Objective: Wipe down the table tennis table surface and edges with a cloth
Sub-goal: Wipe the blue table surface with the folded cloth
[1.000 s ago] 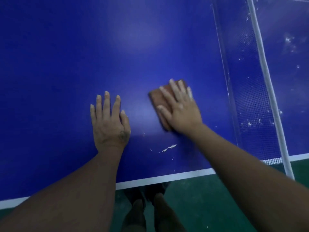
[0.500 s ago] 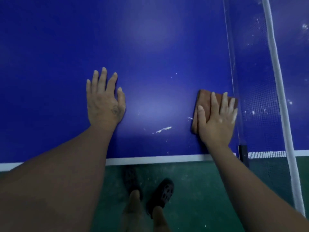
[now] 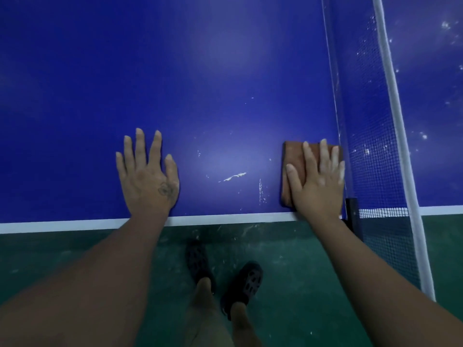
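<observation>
Your right grip (image 3: 318, 186) is pressing flat on the folded brown cloth (image 3: 293, 156), with the fingers straight and slightly spread rather than curled round it. The cloth is lying on the blue table tennis table (image 3: 175, 71), in the near right corner of this half. Its right side is sitting just beside the net (image 3: 375, 151); whether the two are touching, you cannot tell from here. The heel of your palm is covering the cloth's near end, close to the white edge line (image 3: 225, 219). The black net clamp (image 3: 352, 214) is standing at the table's edge just right of your wrist, so rightward you are working with almost no room.

Your left grip (image 3: 147, 181) is resting palm-down on the bare blue surface, fingers straight and spread, holding nothing. It is lying well apart from the cloth, with the wrist crossing the white edge line.

Between the two grips a white smear (image 3: 234, 177) is showing, and a thin streak of specks is running just left of the cloth. The blue surface is stretching wide to the left and away from you. Beyond the net, white specks (image 3: 446, 26) are dotting the far half.

Below the edge the green floor (image 3: 300, 259) is showing, and your dark shoes (image 3: 244, 284) are standing on it between your arms.
</observation>
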`<state>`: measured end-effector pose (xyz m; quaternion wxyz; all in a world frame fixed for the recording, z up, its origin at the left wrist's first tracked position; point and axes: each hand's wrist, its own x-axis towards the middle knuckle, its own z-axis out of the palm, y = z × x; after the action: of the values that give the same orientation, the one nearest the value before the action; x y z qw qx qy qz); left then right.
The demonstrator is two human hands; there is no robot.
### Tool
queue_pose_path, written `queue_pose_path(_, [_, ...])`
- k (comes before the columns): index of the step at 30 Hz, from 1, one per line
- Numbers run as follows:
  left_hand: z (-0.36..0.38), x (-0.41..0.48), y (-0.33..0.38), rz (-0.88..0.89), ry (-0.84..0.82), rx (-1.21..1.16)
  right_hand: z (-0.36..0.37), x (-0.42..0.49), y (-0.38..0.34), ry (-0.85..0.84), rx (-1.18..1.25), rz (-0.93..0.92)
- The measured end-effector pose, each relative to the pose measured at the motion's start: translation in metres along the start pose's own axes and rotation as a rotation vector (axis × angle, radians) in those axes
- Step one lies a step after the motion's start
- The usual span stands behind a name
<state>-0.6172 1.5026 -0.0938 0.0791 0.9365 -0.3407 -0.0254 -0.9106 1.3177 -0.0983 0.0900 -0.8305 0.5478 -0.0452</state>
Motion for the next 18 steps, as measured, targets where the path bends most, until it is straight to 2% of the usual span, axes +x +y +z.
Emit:
queue_pose_path(3, [0.002,0.003,0.0,-0.006,0.019,-0.023,0.005,-0.008,-0.017,0.014,-0.003,0.101])
queue_pose_path(8, [0.001,0.002,0.001,-0.006,0.069,-0.069,0.009,-0.077,-0.026,0.003,0.037,-0.189])
queue_pose_path(11, [0.002,0.002,0.002,-0.004,0.088,-0.075,0.004,-0.071,-0.014,-0.024,0.033,-0.243])
queue_pose_path(18, [0.003,0.004,0.001,-0.01,0.087,-0.085,0.002,0.045,-0.039,0.02,0.031,0.155])
